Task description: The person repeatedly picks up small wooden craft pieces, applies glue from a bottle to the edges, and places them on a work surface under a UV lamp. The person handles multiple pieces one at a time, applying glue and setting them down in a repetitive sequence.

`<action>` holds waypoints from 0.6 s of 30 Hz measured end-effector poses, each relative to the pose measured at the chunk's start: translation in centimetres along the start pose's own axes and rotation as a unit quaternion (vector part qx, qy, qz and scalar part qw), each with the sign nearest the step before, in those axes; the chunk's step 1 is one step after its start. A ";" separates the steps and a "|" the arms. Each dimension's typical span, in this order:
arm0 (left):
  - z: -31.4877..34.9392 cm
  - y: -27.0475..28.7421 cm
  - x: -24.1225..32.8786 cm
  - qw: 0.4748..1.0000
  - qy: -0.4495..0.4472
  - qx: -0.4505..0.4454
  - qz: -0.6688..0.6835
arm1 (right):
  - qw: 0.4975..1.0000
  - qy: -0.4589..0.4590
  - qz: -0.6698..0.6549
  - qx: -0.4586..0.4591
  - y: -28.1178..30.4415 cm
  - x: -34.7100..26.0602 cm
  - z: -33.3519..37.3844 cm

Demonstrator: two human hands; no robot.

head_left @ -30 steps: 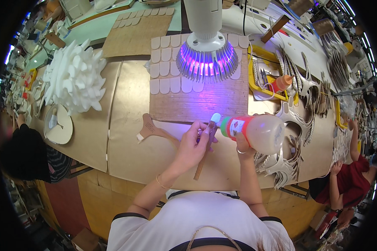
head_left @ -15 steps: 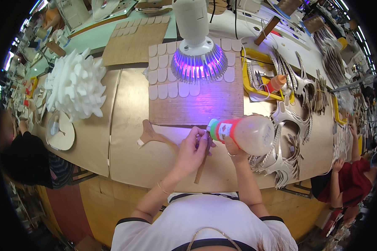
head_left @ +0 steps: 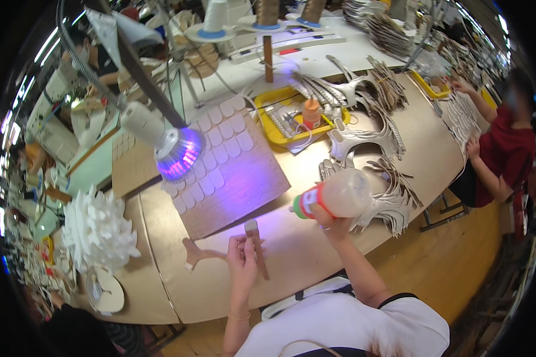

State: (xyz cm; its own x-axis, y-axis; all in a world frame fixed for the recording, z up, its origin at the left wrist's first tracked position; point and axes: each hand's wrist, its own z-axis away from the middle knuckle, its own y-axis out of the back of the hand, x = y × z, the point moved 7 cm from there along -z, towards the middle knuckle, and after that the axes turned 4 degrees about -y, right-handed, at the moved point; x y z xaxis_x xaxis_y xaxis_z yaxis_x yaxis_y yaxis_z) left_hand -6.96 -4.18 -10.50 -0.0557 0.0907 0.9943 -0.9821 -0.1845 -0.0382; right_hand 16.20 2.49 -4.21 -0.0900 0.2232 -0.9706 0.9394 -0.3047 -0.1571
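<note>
Brown strip sat pinched in the left hand, fingers closed; right hand wrapped a bottle; I thought steadiness mattered

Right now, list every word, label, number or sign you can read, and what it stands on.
No text is readable.
Label on the pale squeeze bottle in the right hand: too blurred.
Orange bottle: any markings too small to tell.

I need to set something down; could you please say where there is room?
Between the forked piece and the near edge of the table, and between the brown strip and right hand. It's crowded around the yellow tray and silvery straps.
</note>
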 end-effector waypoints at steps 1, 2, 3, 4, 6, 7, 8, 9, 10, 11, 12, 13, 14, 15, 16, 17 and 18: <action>0.1 0.1 -0.5 1.000 -0.003 -0.003 -0.003 | 0.999 0.000 -0.013 0.031 1.6 -0.1 0.1; 0.3 0.1 -0.4 0.996 -0.046 -0.021 -0.069 | 0.998 -0.001 -0.026 0.060 3.1 -0.1 0.3; 0.5 0.0 -0.4 0.987 -0.078 -0.034 -0.137 | 0.995 -0.003 -0.038 0.088 4.4 -0.1 0.6; 0.6 -0.2 -0.6 0.974 -0.095 -0.050 -0.202 | 0.993 -0.003 -0.049 0.108 5.5 0.0 1.1; 1.3 -0.3 0.1 0.919 -0.171 -0.084 -0.346 | 0.987 -0.001 -0.071 0.145 7.5 0.6 1.8; 1.8 -0.3 0.5 0.881 -0.207 -0.095 -0.416 | 0.989 0.006 -0.057 0.137 8.3 0.8 2.0; 2.0 0.3 0.1 0.891 -0.169 -0.080 -0.413 | 0.991 0.010 -0.041 0.129 9.0 1.0 2.3; 1.9 0.6 -0.2 0.888 -0.146 -0.092 -0.426 | 0.993 0.009 -0.024 0.119 9.5 1.2 2.6; 1.9 1.1 -0.4 0.882 -0.131 -0.101 -0.442 | 0.992 0.012 -0.012 0.128 10.1 1.5 2.9; 2.2 1.5 -0.4 0.875 -0.124 -0.107 -0.456 | 0.991 0.013 -0.001 0.136 10.4 1.8 3.3; 2.3 1.6 -0.1 0.865 -0.153 -0.109 -0.465 | 0.989 0.015 0.006 0.145 10.7 2.0 3.6; 2.5 1.9 0.1 0.860 -0.161 -0.107 -0.472 | 0.991 0.019 0.005 0.136 10.9 1.9 3.7; 2.5 1.9 0.3 0.854 -0.171 -0.107 -0.479 | 0.991 0.024 0.004 0.128 11.2 1.7 3.8; 2.6 1.9 0.4 0.848 -0.180 -0.106 -0.486 | 0.992 0.030 0.008 0.122 11.5 1.5 3.8; 2.8 2.0 0.5 0.859 -0.173 -0.092 -0.472 | 0.990 0.030 -0.004 0.135 12.0 1.5 3.7; 3.0 2.0 0.6 0.870 -0.165 -0.076 -0.458 | 0.989 0.028 -0.011 0.148 12.7 1.5 3.7; 3.4 1.9 0.7 0.881 -0.154 -0.062 -0.442 | 0.987 0.025 -0.017 0.158 13.4 1.6 3.7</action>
State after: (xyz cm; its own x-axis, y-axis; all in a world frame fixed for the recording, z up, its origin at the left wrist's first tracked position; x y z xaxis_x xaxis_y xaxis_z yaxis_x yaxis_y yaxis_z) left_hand -8.21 -7.81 -9.51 0.7745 -0.1282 0.6195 -0.6298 -0.0641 0.7741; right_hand 27.42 -4.64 -8.49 -0.0956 0.2819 -0.9547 0.7855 -0.5677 -0.2463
